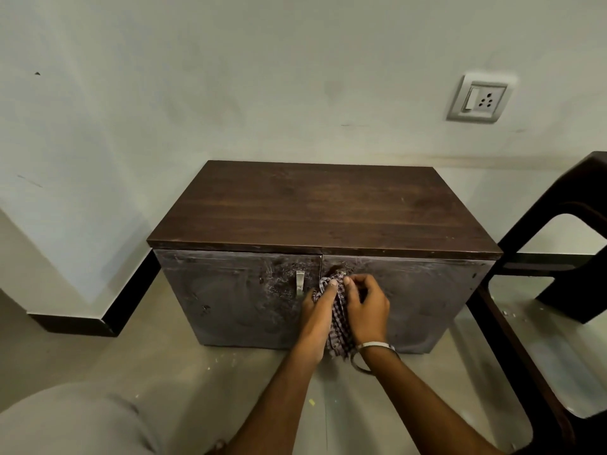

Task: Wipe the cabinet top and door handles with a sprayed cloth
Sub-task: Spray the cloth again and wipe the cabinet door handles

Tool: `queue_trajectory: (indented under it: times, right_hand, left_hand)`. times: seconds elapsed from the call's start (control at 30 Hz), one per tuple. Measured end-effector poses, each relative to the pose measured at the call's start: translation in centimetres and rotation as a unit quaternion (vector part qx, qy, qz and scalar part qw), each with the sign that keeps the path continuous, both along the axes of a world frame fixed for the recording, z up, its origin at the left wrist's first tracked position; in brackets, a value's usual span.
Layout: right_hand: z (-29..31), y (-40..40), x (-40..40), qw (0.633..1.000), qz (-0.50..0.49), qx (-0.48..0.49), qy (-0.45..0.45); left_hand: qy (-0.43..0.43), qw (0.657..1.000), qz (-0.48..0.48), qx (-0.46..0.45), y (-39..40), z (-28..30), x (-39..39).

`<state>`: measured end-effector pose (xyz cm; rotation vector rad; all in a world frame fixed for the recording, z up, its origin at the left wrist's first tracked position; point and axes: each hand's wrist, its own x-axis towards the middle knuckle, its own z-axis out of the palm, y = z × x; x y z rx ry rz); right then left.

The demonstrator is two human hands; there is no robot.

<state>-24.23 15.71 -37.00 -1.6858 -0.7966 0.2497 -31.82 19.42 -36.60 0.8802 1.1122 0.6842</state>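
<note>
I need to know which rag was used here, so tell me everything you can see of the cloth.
The checked cloth is thin woven fabric in a dark-and-white check, bunched into a loose rope. It hangs down the front of the right cabinet door, its top wrapped over that door's handle. The left hand and the right hand grip it from either side.

Right door handle [342, 275] under checked cloth [340, 318]

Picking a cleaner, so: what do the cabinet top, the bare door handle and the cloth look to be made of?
Cabinet top: dark wood or wood-look laminate, matte; grain lines show. Bare door handle: likely brushed metal, silvery with a dull sheen. Cloth: soft woven fabric, probably cotton, checked and crumpled.
</note>
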Motion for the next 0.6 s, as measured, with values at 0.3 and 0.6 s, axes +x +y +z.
queue_trajectory:
  times: [0.3, 0.6]
  right_hand:
    - [-2.0, -0.6, 0.5, 0.999, 0.037, -0.031, -0.02]
    - [-2.9, -1.0, 0.4, 0.995, 0.054, -0.062, -0.06]
  left_hand:
    - [-0.004, 1.0, -0.006, 0.026, -0.5, -1.3, -0.5]
    - [0.019, 0.999, -0.012, 0.029, -0.3, -2.0, -0.5]
